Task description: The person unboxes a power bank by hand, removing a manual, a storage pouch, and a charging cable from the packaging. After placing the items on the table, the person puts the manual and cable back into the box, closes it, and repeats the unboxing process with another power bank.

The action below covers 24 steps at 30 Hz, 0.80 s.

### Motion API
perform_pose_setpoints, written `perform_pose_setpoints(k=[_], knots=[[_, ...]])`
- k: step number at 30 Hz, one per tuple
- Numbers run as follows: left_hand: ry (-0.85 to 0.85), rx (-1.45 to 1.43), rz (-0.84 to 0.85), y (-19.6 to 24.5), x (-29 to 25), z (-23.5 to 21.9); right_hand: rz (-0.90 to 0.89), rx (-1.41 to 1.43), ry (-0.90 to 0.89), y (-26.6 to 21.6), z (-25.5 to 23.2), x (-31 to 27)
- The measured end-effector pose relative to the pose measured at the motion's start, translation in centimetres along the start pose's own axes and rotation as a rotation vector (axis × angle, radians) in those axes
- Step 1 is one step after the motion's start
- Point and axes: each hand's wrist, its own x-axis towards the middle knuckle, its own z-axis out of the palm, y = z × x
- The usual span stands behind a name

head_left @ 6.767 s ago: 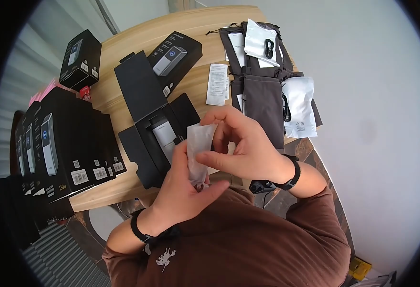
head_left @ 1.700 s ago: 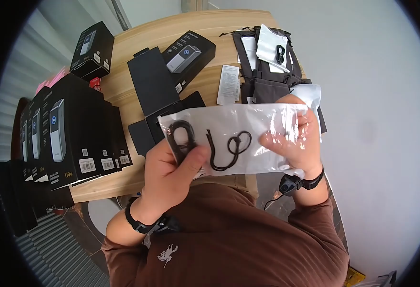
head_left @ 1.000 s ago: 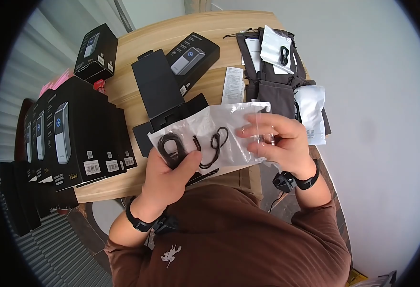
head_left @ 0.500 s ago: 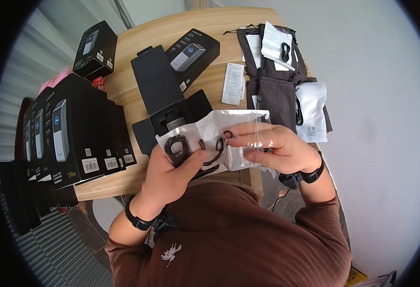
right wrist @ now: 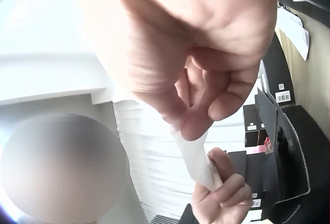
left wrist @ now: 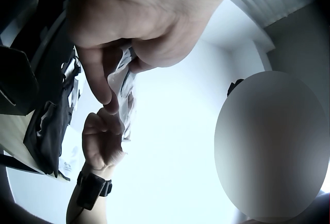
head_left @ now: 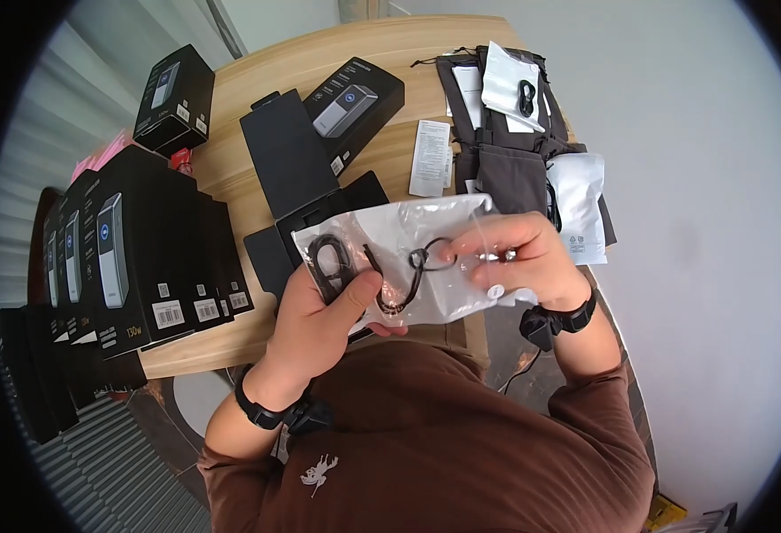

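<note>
In the head view a clear-fronted plastic pouch (head_left: 448, 289) is stretched between both hands, above the near edge of the table. Inside it lie a coiled black cable (head_left: 326, 258) at the left and a thin black cord with a loop (head_left: 397, 298). The left hand (head_left: 315, 329) grips the pouch's left end, thumb on top. The right hand (head_left: 541, 262) pinches the right part between thumb and fingers. From the right wrist view, the right hand (right wrist: 206, 44) pinches the pouch edge (right wrist: 193, 157). An open black box (head_left: 288, 160) stands behind the pouch, partly hidden by it.
Black printed boxes (head_left: 164, 258) stand at the left, another (head_left: 173, 98) behind them. A closed box (head_left: 355, 107) lies behind the open one. White leaflets (head_left: 430, 158) lie on the wooden table (head_left: 364, 40). At the right are dark drawstring pouches (head_left: 512, 173) and white packets (head_left: 579, 209).
Earlier the pouch was folded narrow; it is now spread flat. Over the last moments the right hand's fingers have shifted on its right part, while the left hand has kept its grip.
</note>
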Motion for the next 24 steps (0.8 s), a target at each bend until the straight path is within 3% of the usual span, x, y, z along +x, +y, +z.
perform_pose_setpoints(k=[3,6,9,12,19,22,24], knots=[[-0.016,0.127,0.063,-0.7,0.0,-0.8,0.131,0.128,0.068,-0.4,1.9,0.4],[-0.055,0.215,0.107,-1.4,0.1,-1.3,0.250,-0.115,0.053,-1.2,1.9,0.9],[-0.033,0.223,0.103,-1.7,0.3,-1.1,0.024,-0.311,0.051,-0.1,2.5,1.5],[-0.022,0.251,0.094,-2.0,0.2,-1.3,0.034,-0.299,0.084,0.1,3.2,2.1],[0.071,0.253,0.087,-2.4,-0.4,-1.8,-0.229,-0.647,0.145,0.3,2.6,2.0],[0.176,0.061,0.086,-2.7,-0.3,-1.5,-0.400,-0.498,0.244,1.5,1.3,1.3],[0.198,-0.028,0.099,-2.9,-0.3,-2.2,-0.359,-0.427,0.360,1.6,0.3,0.2]])
